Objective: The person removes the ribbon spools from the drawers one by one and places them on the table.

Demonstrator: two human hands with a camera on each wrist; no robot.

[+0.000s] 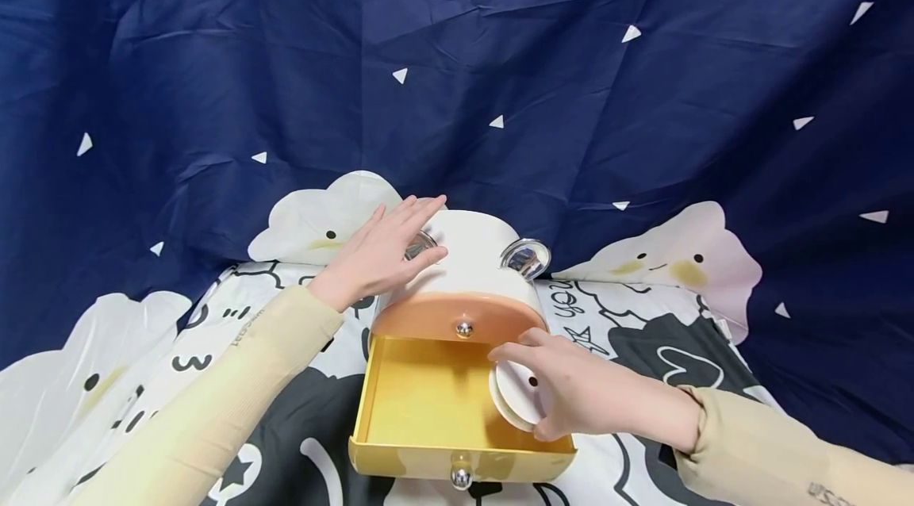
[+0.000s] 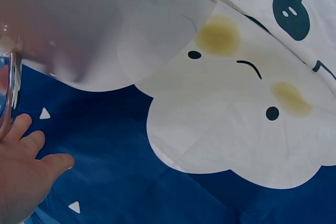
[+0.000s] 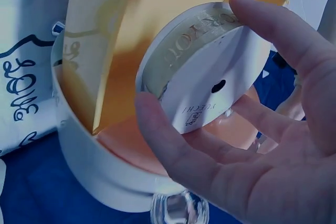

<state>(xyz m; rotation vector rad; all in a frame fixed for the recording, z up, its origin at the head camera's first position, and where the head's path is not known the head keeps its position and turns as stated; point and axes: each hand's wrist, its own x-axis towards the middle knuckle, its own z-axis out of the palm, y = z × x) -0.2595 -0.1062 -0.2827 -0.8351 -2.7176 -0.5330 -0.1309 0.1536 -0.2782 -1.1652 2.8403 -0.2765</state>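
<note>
In the head view my right hand grips a white ribbon spool by its rim, over the right side of a pulled-out yellow drawer. Pale ribbon with printed letters wraps the spool in the right wrist view. The drawer belongs to a white rounded box with an orange front and silver knobs. My left hand, fingers outstretched, rests at the box's upper left, beside a shiny silver ear-like piece that it partly covers.
The box stands on a black-and-white patterned cloth. A matching silver piece sticks out at the box's right. Behind hangs a navy cloth with white triangles, and cloud faces lie along its lower part.
</note>
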